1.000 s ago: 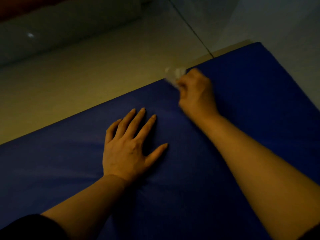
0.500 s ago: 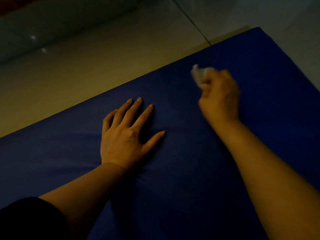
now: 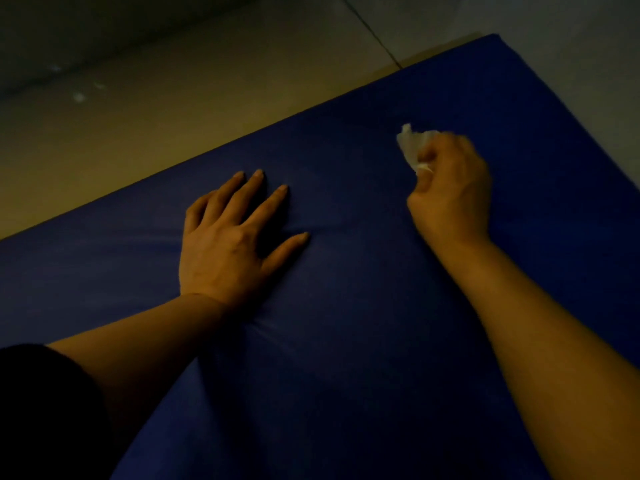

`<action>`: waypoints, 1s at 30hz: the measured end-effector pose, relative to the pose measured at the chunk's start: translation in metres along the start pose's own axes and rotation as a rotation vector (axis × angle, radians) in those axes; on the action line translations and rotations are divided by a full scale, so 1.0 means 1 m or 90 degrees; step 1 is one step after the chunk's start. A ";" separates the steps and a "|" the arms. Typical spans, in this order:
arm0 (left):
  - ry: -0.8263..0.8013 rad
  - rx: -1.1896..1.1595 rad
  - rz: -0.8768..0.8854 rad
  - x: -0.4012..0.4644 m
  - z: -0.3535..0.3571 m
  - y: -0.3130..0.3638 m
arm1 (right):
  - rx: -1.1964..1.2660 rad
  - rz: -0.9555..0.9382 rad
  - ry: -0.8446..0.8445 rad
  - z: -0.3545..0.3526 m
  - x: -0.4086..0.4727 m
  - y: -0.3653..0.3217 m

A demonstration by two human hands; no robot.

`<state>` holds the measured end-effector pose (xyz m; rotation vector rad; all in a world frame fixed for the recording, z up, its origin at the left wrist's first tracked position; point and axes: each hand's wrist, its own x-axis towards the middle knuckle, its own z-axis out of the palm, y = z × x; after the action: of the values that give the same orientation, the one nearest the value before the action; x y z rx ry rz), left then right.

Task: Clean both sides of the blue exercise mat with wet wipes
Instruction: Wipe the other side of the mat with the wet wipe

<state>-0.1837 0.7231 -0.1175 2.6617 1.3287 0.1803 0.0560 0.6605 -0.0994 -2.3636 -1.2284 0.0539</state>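
Head view, looking down in dim light. A blue exercise mat [image 3: 346, 341] lies flat on a pale tiled floor [image 3: 207, 81] and fills most of the picture, its far edge running diagonally from the lower left up to a far corner at the upper right. A dark grout line in the floor runs up and away from that far edge.

The left hand [image 3: 225, 244] rests palm down on the mat, near the middle of the far edge. Its fingers are straight and spread, thumb pointing right, so this grip is open and holds nothing. The mat's cover puckers into soft wrinkles around the heel of the hand and the wrist. A dark sleeve [image 3: 45, 410] covers the left upper arm at the lower left corner.

The right hand [image 3: 450, 192] is on the mat nearer the far right corner, well apart from the left hand. Its fingers are curled into a fist, the grip closed around a crumpled white wet wipe [image 3: 410, 143], which sticks out past the knuckles on the far left side of the fist, against the mat surface. The hand is slightly blurred. The bare right forearm reaches in from the lower right corner.
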 end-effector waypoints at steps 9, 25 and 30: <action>-0.003 -0.012 0.024 -0.001 0.000 0.001 | 0.059 -0.198 -0.052 -0.001 -0.051 -0.004; -0.079 0.016 0.202 -0.006 -0.015 0.016 | 0.004 -0.026 -0.032 -0.032 -0.060 0.039; -0.144 0.039 0.127 -0.005 -0.021 0.030 | 0.112 -0.242 -0.111 -0.027 -0.132 0.003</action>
<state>-0.1673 0.7033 -0.0913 2.7641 1.0180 -0.1371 -0.0142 0.5455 -0.1005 -1.9753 -1.6647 0.2383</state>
